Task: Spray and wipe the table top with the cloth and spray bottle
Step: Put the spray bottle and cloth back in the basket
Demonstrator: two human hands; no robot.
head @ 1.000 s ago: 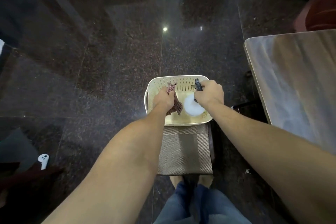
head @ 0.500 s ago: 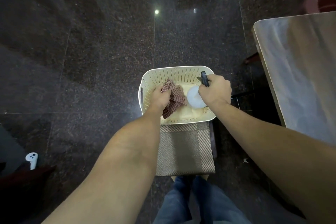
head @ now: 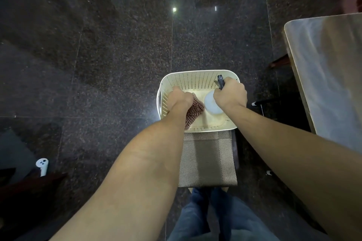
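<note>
Dark granite floor (head: 117,64); basket (head: 197,82) on stool; hands grip cloth (head: 193,112), spray bottle (head: 212,104).

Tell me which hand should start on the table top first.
Right, probably. The right hand already grips the spray bottle and is nearer the table top; spraying comes before wiping. The left hand holds the cloth in the basket.

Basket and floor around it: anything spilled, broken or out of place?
No spill or damage shows. The basket sits on a stool, the left hand on the cloth, the right hand on the spray bottle. One oddity: a white controller lies loose on the floor.
</note>
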